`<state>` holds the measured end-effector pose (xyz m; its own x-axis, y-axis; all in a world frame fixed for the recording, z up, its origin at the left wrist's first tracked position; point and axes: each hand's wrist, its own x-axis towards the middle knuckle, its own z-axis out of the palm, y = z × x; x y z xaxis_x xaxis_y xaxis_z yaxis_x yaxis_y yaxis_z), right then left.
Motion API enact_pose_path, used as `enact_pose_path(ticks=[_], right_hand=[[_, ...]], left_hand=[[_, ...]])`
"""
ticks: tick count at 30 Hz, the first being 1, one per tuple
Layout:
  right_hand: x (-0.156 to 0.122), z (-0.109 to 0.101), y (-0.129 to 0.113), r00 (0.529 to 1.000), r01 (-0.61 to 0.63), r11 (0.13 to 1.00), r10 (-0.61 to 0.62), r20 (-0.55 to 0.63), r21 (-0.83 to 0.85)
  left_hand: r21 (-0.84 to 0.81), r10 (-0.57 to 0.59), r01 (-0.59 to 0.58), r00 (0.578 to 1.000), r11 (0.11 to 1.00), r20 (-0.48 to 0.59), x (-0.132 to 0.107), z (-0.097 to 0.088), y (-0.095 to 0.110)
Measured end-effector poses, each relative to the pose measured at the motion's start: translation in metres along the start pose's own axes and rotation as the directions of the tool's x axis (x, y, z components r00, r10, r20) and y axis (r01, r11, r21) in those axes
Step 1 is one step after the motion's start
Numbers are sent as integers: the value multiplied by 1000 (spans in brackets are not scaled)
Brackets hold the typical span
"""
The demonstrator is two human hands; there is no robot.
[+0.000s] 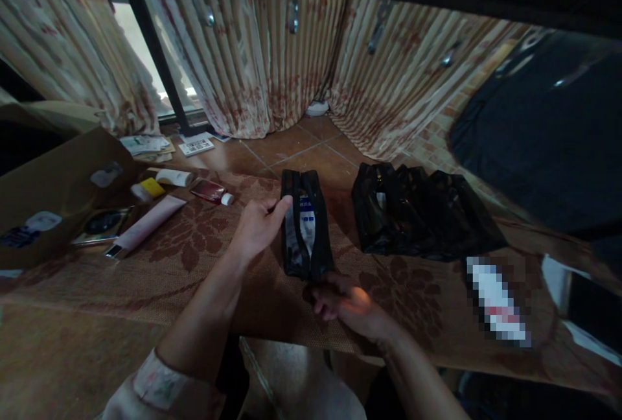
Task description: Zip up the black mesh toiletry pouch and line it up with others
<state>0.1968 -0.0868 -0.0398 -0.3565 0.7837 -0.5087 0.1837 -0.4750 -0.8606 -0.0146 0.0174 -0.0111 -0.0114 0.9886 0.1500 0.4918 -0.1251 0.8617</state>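
A narrow black pouch [315, 212] stands open on the patterned mat, with a white and blue item [306, 222] showing inside it. My left hand [257, 229] pinches the pouch's left rim near the top, fingers closed on the edge. My right hand [347, 303] grips the pouch's near end from below, fingers curled. A larger black bag [418, 212] sits just right of the pouch, apart from both hands.
To the left on the brown patterned mat [204, 258] lie a pink tube [146, 225], a white tube [173, 177], a yellow item [152, 186], a red bottle [210, 191] and a cardboard box [53, 193]. Striped curtains [253, 63] hang behind. A pixelated object [498, 306] lies at right.
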Motion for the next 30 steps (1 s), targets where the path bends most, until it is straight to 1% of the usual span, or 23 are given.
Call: enact_pose_path(ticks=[3, 7, 15, 20, 26, 30], right_hand=[[4, 4, 3, 1000, -9, 997, 10, -13, 75], [7, 6, 6, 1000, -23, 989, 21, 16, 143], [6, 10, 5, 1000, -25, 985, 22, 22, 171], [5, 10, 4, 1000, -22, 987, 20, 15, 162], [2, 11, 0, 999, 48, 985, -50, 7, 166], [0, 12, 0, 995, 100, 979, -100, -12, 176]], left_hand=[[9, -11, 11, 1000, 1000, 5, 1, 1, -1], [21, -17, 17, 1000, 1000, 2, 0, 0, 0], [9, 12, -12, 1000, 1000, 19, 1, 1, -3], [10, 0, -1, 1000, 1000, 26, 0, 1, -2], [8, 0, 0, 1000, 1000, 19, -1, -1, 2], [13, 9, -10, 1000, 1000, 22, -1, 0, 1]])
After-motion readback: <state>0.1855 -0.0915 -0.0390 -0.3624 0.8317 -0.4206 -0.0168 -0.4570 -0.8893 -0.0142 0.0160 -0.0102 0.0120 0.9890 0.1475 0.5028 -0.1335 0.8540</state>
